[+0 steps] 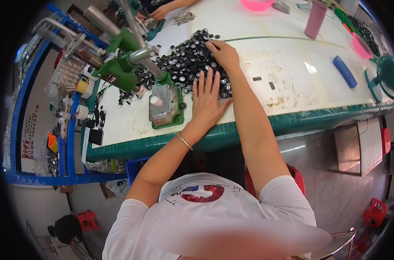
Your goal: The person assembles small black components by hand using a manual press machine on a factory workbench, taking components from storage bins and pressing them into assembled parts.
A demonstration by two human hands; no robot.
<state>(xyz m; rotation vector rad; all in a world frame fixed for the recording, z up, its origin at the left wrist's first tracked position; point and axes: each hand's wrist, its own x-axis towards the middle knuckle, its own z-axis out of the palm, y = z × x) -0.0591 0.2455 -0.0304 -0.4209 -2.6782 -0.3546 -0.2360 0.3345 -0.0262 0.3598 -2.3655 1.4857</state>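
Observation:
A big heap of small black and silver round metal parts point(185, 60) lies on the white worktable point(292, 78). My left hand point(207, 102) rests flat, fingers spread, on the near edge of the heap, with a thin bracelet on its wrist. Farther in, my right hand point(224, 54) reaches over the heap with its fingers curled down onto the parts. A green hand press point(127, 65) with a grey base plate point(164, 104) stands just left of my left hand.
The table's green front edge point(292, 121) runs below my hands. A pink cylinder point(315, 18), pink bowls point(256, 4), a blue bar point(345, 71) and a green fan point(387, 78) sit to the right. Another person's hand point(160, 12) works at the far side. Blue shelving point(67, 130) stands left.

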